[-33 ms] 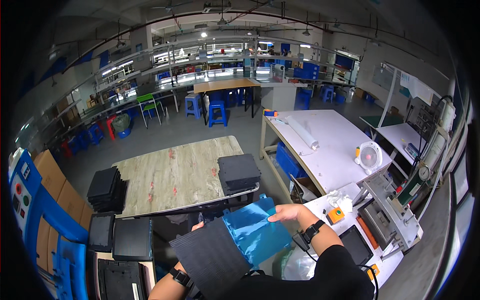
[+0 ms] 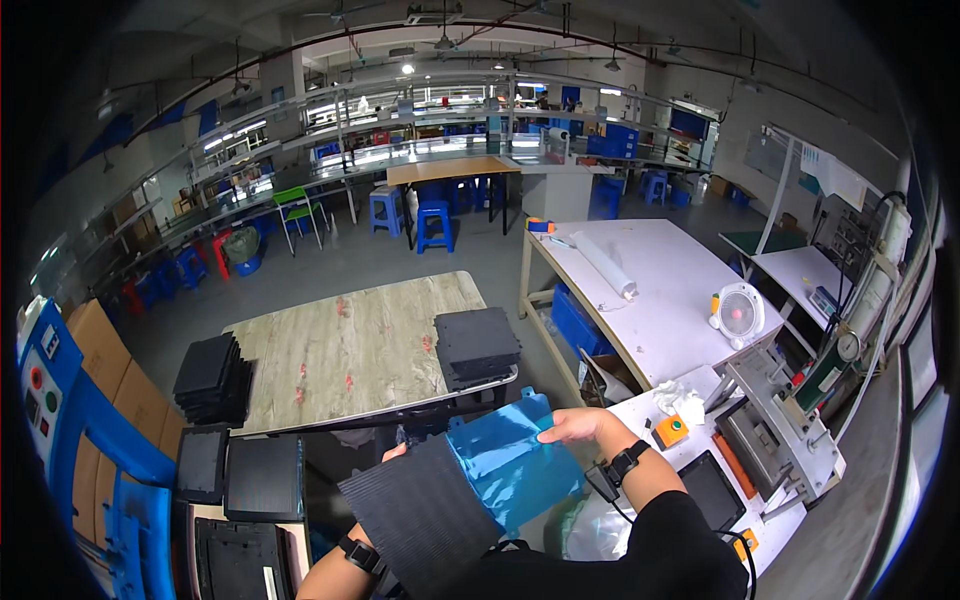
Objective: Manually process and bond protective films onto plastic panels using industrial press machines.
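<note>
Right of the black ribbed sheet, our nearer right hand pinches the blue film in its fingers, while our left hand, mostly hidden at the sheet's far edge, has a grip we cannot tell.

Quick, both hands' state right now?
Left hand: mostly hidden, holding the black ribbed rectangular panel.
Right hand: closed, holding the glossy blue film sheet.

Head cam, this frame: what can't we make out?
All head view:
Left hand: mostly hidden behind the black ribbed sheet.
Right hand: fingertips other than the thumb's hidden behind the blue film.
Clear plastic bag: partly covered by the dark sleeve.
Blue machine: cut off at lower left.
Far benches: items too small.
</note>
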The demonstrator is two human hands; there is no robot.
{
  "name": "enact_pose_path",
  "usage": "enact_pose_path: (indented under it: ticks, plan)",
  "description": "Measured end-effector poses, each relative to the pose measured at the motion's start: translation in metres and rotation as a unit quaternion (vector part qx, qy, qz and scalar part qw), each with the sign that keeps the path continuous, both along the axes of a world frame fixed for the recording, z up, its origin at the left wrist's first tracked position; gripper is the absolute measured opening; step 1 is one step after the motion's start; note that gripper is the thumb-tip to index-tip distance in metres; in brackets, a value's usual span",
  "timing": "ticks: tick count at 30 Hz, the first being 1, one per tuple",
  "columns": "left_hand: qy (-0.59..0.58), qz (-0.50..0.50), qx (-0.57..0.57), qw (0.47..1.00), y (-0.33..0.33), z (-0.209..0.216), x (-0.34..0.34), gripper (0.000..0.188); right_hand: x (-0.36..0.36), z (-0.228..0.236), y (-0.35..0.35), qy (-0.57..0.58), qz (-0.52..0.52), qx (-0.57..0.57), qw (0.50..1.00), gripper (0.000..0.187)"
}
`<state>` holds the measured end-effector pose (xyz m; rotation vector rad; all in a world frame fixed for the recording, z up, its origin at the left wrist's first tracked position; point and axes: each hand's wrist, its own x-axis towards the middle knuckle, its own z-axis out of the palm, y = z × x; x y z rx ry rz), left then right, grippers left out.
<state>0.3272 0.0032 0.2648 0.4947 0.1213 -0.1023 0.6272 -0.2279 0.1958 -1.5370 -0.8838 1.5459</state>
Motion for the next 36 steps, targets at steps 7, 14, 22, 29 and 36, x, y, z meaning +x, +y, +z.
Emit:
enact_pose_path:
  ticks: [7,14,22,29,36]
  plan:
    - [0.006,0.106,-0.022,0.994,0.011,-0.012,-0.015,0.064,0.066,-0.065,-0.073,0.075,-0.255,0.055,0.962,0.033]
    - [0.012,0.354,-0.014,0.935,0.017,0.028,-0.057,0.066,0.028,-0.143,0.022,0.031,-0.238,-0.079,0.968,0.023]
    - [0.095,0.694,0.13,0.702,-0.008,0.082,-0.166,0.065,-0.088,-0.199,0.164,0.091,-0.057,-0.146,0.984,0.02]
    - [0.23,0.811,0.177,0.508,-0.041,0.095,-0.248,0.071,-0.236,-0.231,0.259,0.068,0.085,-0.193,0.975,0.009]
    - [0.242,0.824,0.175,0.481,-0.001,0.077,-0.342,0.074,-0.362,-0.279,0.332,0.113,0.151,-0.239,0.952,0.011]
